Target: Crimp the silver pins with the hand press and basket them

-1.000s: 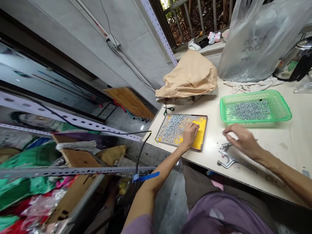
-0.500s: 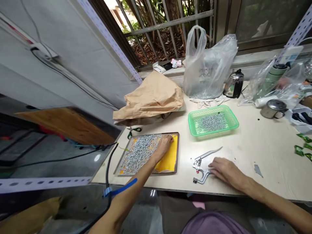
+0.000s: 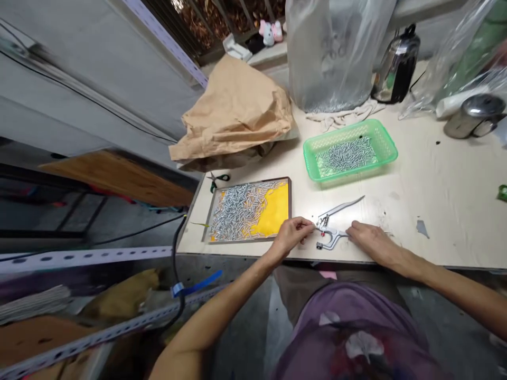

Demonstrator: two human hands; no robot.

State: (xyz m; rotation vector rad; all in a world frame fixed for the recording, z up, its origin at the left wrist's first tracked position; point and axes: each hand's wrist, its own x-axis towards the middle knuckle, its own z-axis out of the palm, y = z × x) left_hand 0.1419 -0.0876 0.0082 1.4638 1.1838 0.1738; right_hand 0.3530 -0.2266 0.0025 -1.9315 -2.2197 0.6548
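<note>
A pair of silver metal pliers [image 3: 334,237] with a C-shaped jaw, a spring and two spread handles lies on the table. My right hand [image 3: 370,241] has its fingers closed round the end of the lower handle. At the left of the jaw is my left hand [image 3: 293,235], thumb and fingers pinched together; whatever sits between the tips is too small to make out. Left of that hand lies a shallow tray [image 3: 290,198] with a yellow bottom, heaped with small silver metal pins [image 3: 237,211]. Its right part shows bare yellow.
Behind the pliers stands a green plastic basket [image 3: 311,164] holding more metal pins. A brown paper bag [image 3: 237,111], scissors [image 3: 217,180], a clear plastic bag [image 3: 328,63], a glass-and-metal pot [image 3: 396,66] and a steel cup [image 3: 473,119] surround the work area. The table's front edge is close.
My left hand has moved from the tray rightward to the pliers' jaw. The right hand stays at the handle end. The camera view has tilted downward.
</note>
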